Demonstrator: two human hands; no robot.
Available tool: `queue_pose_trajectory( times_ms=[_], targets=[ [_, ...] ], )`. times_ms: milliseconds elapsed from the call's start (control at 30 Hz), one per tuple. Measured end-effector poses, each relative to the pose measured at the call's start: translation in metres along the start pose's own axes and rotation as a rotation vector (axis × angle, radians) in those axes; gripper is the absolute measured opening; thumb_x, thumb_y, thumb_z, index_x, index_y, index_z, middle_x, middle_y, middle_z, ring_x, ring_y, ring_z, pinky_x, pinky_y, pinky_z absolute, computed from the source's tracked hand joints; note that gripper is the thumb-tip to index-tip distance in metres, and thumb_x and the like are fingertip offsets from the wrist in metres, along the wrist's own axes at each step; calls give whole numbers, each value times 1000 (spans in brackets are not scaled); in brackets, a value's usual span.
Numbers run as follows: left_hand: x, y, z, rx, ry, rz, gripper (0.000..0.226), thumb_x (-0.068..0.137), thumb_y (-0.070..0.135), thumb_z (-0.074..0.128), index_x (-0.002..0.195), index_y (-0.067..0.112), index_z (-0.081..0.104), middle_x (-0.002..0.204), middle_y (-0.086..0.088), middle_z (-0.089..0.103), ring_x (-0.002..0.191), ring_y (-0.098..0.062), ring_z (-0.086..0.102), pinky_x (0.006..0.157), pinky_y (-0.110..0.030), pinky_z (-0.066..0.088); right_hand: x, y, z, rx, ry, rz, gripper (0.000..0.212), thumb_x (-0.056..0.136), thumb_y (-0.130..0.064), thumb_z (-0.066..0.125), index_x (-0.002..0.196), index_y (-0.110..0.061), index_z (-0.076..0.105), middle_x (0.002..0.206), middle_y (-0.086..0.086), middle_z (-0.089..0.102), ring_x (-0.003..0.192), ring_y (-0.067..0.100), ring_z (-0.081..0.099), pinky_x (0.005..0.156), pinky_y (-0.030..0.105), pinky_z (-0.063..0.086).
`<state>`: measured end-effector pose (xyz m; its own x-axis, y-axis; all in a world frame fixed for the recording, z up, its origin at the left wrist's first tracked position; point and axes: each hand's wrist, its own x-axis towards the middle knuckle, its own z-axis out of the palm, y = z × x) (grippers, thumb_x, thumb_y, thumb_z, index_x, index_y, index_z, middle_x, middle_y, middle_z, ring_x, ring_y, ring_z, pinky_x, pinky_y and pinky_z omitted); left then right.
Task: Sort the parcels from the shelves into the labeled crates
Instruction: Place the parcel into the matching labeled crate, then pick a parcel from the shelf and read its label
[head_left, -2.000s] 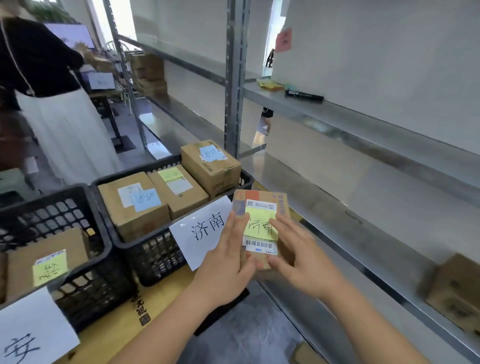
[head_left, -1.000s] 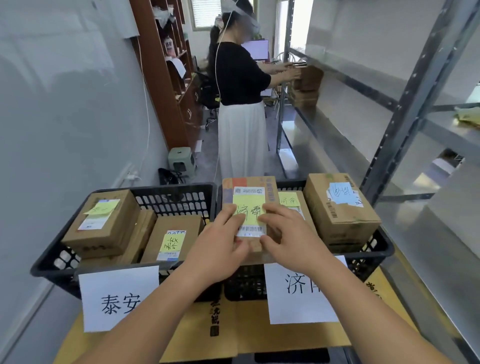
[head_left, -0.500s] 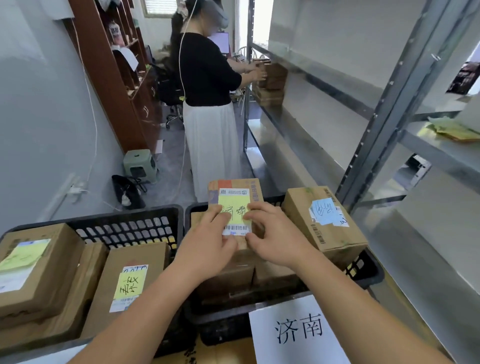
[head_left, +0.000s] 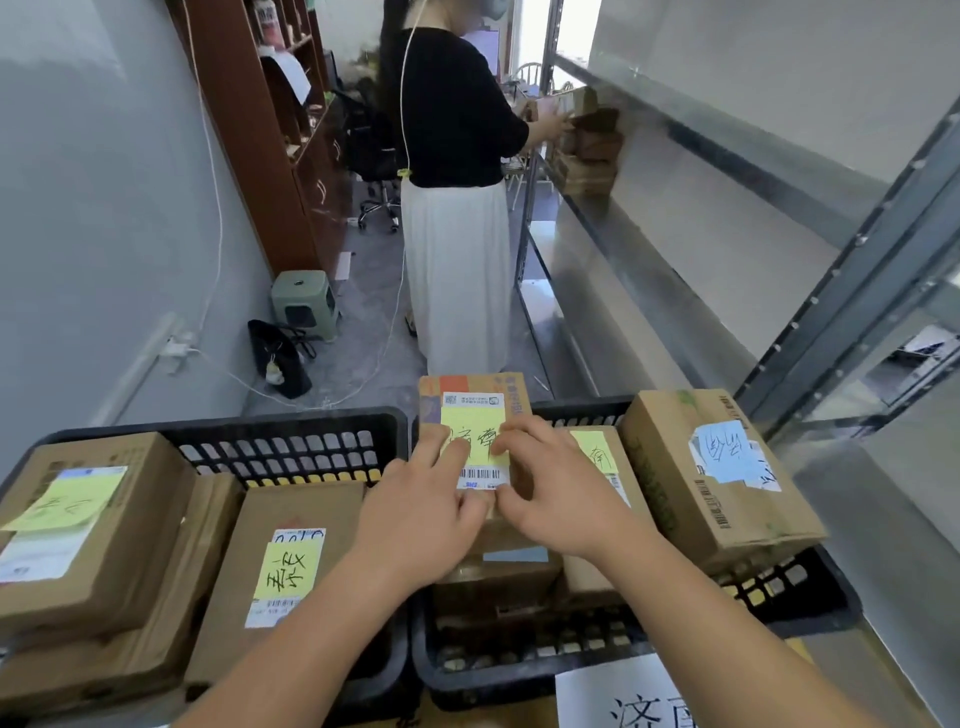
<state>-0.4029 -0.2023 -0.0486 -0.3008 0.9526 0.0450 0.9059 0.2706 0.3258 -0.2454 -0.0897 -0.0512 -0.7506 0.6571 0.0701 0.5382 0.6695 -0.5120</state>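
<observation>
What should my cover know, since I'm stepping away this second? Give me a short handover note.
Left hand and right hand: both hold the parcel with the yellow note, fingers across its label, over the right crate.
Right crate: signed 济南; it holds the blue-note box and other boxes.
Left crate: holds the box with a yellow note and a stack at far left.
Done: several parcels crated.
Left: set this parcel down, let go, and check the shelves for more; another person is handling a stack of boxes at the far end.

bright daylight (far window (head_left: 535, 31)) | edges bowed | perhaps slightly soft
</observation>
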Motion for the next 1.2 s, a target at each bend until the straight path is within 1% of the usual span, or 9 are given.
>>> queue_pose_trajectory(
  times_ms=[100, 200, 400, 600, 767, 900, 967, 1067, 1200],
  targets=[
    [-2, -1, 2, 46, -2, -14, 70, 85, 55, 19, 147, 28, 35, 158, 5, 24, 100, -27, 54, 85, -40, 51, -5, -1, 3, -19, 16, -20, 43, 93, -37, 59, 134, -25, 55, 147, -15, 39, 127, 21, 40, 101, 35, 43],
    [-2, -2, 2, 81, 0, -8, 60, 92, 49, 30, 149, 29, 34, 159, 5, 25, 105, -28, 51, 88, -39, 48, -9, -2, 2, -47, 7, -20, 47, 97, -41, 55, 141, -25, 53, 152, -11, 39, 133, 25, 41, 104, 41, 45],
    [-19, 19, -13, 137, 57, -17, 54, 98, 49, 33, 148, 30, 40, 159, 3, 29, 130, -29, 36, 103, -48, 43, -35, -3, -19, -124, 44, -6, 56, 98, -60, 48, 149, -37, 44, 162, -12, 32, 143, 20, 34, 107, 41, 44],
    [-61, 73, -13, 167, 33, 52, 57, 94, 51, 33, 148, 35, 39, 163, 1, 29, 143, -32, 24, 115, -51, 31, -106, 7, -47, -186, 77, 57, 58, 98, -59, 49, 152, -36, 44, 166, -9, 27, 150, 17, 28, 115, 41, 37],
    [-85, 136, -1, 248, 54, 245, 66, 88, 52, 27, 144, 27, 50, 152, -4, 46, 136, -29, 37, 116, -50, 31, -179, 26, -71, -220, 144, 175, 60, 97, -60, 50, 152, -35, 45, 164, -7, 31, 148, 20, 30, 119, 44, 35],
    [-96, 185, 21, 224, -16, 364, 64, 90, 52, 28, 150, 33, 39, 161, 0, 34, 144, -28, 28, 117, -47, 31, -246, 46, -89, -264, 179, 330, 60, 95, -60, 50, 148, -33, 46, 161, -4, 35, 143, 26, 36, 112, 49, 40],
    [-102, 212, 30, 177, -28, 444, 62, 89, 51, 28, 148, 34, 41, 159, 2, 36, 142, -27, 29, 113, -47, 34, -280, 54, -97, -262, 218, 409, 61, 95, -60, 49, 149, -34, 46, 161, -5, 34, 143, 26, 36, 112, 48, 41],
    [-108, 251, 45, 154, -48, 569, 57, 93, 52, 34, 147, 35, 41, 157, 4, 37, 139, -25, 31, 112, -43, 35, -327, 66, -105, -262, 259, 526, 61, 96, -58, 51, 152, -34, 44, 164, -4, 31, 148, 25, 30, 115, 46, 35],
    [-119, 300, 62, 113, -97, 745, 61, 91, 52, 33, 148, 33, 42, 157, 2, 38, 139, -24, 34, 112, -43, 36, -381, 73, -113, -299, 296, 683, 62, 97, -58, 51, 153, -34, 42, 166, -1, 28, 149, 26, 28, 117, 47, 33]
  ],
)
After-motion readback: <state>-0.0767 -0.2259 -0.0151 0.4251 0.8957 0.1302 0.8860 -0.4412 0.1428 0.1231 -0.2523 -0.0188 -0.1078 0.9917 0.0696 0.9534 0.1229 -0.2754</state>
